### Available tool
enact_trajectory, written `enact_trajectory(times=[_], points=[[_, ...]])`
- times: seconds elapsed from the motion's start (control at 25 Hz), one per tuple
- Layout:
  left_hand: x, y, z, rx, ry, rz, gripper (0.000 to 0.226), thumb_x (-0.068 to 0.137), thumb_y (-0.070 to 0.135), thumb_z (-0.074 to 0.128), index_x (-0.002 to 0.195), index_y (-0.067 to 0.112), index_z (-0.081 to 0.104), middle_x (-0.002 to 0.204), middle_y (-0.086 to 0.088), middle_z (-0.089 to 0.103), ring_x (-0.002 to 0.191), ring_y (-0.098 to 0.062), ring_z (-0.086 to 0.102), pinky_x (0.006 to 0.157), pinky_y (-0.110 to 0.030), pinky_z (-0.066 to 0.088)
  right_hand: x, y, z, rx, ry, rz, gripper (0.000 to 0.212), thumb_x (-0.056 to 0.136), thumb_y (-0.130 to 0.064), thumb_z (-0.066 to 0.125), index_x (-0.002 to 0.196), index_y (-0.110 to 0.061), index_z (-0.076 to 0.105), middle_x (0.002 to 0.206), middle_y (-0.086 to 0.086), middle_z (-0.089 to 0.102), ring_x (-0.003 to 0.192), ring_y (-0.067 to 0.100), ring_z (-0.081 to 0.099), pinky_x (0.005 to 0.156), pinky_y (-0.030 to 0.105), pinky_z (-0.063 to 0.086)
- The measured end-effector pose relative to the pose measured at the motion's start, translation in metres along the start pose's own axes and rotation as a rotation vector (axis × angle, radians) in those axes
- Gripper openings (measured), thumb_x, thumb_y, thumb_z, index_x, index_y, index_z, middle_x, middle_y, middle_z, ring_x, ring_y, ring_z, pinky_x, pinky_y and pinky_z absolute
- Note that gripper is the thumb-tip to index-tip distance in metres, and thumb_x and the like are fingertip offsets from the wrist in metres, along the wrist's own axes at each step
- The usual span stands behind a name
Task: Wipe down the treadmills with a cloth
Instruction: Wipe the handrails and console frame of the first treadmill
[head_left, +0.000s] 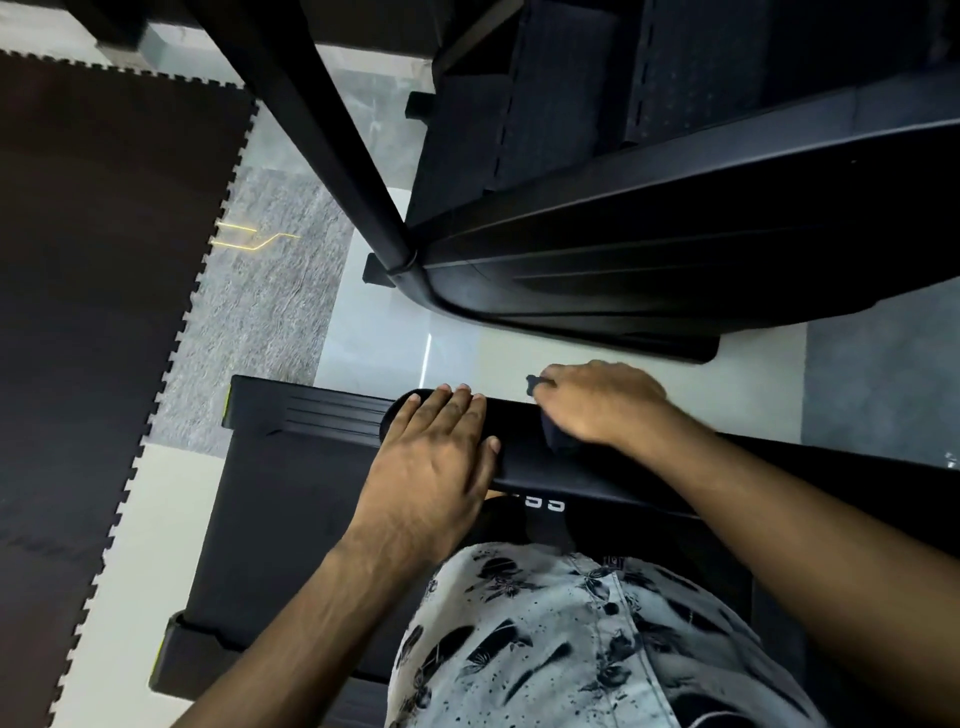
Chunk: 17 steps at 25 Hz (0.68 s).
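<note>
Gripping cloth (557, 435), right hand (602, 402) (fingers (560, 380) curled); left hand (434, 462) flat on treadmill (311, 415).

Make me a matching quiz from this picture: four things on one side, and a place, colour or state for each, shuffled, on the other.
Column one:
1. left hand
2. right hand
3. mat
4. shirt

Column two:
A. grips the cloth
B. dark, jigsaw edge, on the floor at the left
C. pale with a dark leaf print
D. lies flat on the bar

Pairs: 1-D, 2-A, 3-B, 4-C
</note>
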<state>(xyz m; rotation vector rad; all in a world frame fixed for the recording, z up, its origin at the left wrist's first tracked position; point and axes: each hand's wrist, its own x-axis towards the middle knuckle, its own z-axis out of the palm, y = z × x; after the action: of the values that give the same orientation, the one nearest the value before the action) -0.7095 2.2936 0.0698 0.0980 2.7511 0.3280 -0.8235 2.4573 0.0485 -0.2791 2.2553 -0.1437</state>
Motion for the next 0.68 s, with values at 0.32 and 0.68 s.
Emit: enact_trajectory(times=[0.32,0.68], points=[[0.015,0.008,-0.006,-0.015,-0.125,0.105,0.069,0.093,0.052,0.010,0.151,0.021,0.032,0.157,0.001,0.032,0.147,-0.014,0.021,0.120,-0.031,0.007,-0.017,0.016,0.001,-0.041,0.025,0.038,0.037,0.093,-0.044,0.040,0.118,-0.030,0.064,0.132,0.003,0.062,0.116,0.030,0.058,0.095,0.045,0.047],[0.026,0.020,-0.009,-0.005,-0.211,0.198,0.063,0.099,0.052,0.014,0.152,0.021,0.027,0.158,0.000,0.029,0.147,-0.014,0.020,0.121,-0.033,0.011,-0.044,0.022,0.015,-0.067,0.185,0.019,0.041,0.098,-0.045,0.031,0.128,-0.034,0.056,0.133,0.000,0.062,0.117,0.028,0.058,0.093,0.044,0.048]])
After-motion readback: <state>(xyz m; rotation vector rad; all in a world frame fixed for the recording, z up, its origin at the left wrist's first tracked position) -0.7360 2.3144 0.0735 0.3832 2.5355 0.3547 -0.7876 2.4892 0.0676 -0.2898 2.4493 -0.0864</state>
